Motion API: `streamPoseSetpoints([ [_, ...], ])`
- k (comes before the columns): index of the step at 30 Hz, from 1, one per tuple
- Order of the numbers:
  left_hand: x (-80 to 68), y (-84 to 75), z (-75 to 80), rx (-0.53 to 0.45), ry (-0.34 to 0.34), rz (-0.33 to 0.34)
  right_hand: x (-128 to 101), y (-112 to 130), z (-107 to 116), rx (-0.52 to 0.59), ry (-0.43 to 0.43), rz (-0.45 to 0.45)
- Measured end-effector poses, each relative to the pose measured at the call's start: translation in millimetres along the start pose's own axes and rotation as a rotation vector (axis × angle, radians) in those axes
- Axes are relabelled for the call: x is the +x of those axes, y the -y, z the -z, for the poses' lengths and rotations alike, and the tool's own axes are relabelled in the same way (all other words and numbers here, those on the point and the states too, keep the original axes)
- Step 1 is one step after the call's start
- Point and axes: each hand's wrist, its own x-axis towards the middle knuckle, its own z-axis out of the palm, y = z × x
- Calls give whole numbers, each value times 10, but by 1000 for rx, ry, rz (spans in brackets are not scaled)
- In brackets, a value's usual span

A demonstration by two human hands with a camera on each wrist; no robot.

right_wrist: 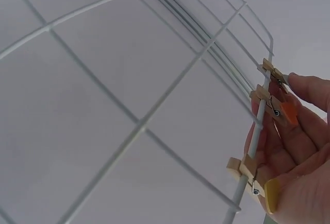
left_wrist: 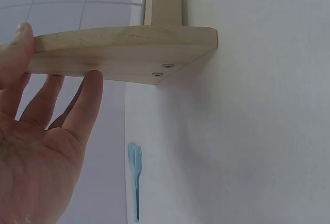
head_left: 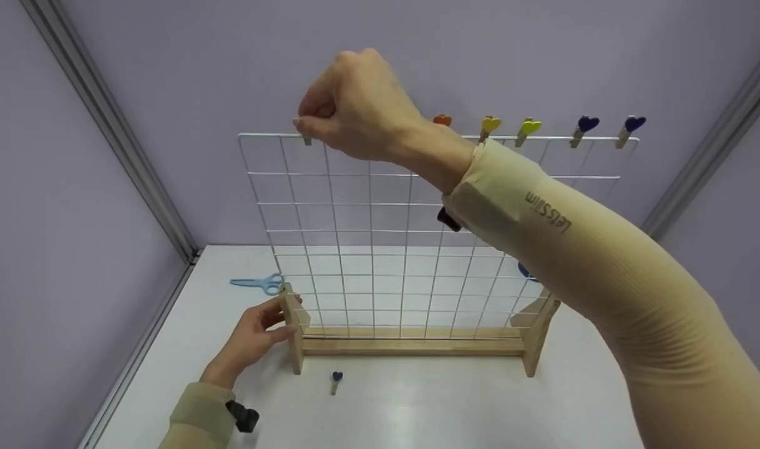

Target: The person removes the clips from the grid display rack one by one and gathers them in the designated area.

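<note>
Wooden end support (left_wrist: 131,54) of the wire grid (head_left: 372,231) was gripped by the left hand (head_left: 255,337), while the right hand (head_left: 367,103) pinched a clothespin (head_left: 307,141) near the top wire's left end, and a heart clip (head_left: 336,383) lay before the base (head_left: 411,347).

Blue object (head_left: 523,270) mostly hidden behind right sleeve (head_left: 567,243), orange clothespin (head_left: 442,120) partly covered by right wrist (head_left: 435,148), left hand (left_wrist: 46,149) cut off in left wrist view

Right hand (head_left: 362,105): pinches clothespin (head_left: 307,141), grid (head_left: 372,231) top edge near left corner | Left hand (head_left: 254,338): grips stand (head_left: 411,347) at left end | Scissors (head_left: 272,285): near desk's (head_left: 455,405) far-left corner
</note>
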Motion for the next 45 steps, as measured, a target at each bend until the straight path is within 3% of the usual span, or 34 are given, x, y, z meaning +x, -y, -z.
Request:
streamPoseSetpoints([
  [4, 3, 12, 8, 3, 0, 4, -4, -3, -17, 7, -5, -19],
  [11, 12, 43, 18, -7, 26, -18, -4, -6, -21, 25, -56, 23],
  [17, 7, 26, 24, -1, 4, 14, -59, 41, -2, 160, -124, 46],
  [26, 12, 12, 19, -4, -6, 28, -264, 50, -140, 278, -146, 187],
  [32, 5, 8, 16, -1, -10, 29, -386, -13, -155, 284, -232, 275],
  [45, 1, 41, 1, -18, -20, 20, -916, -295, -588, 295, -109, 347],
])
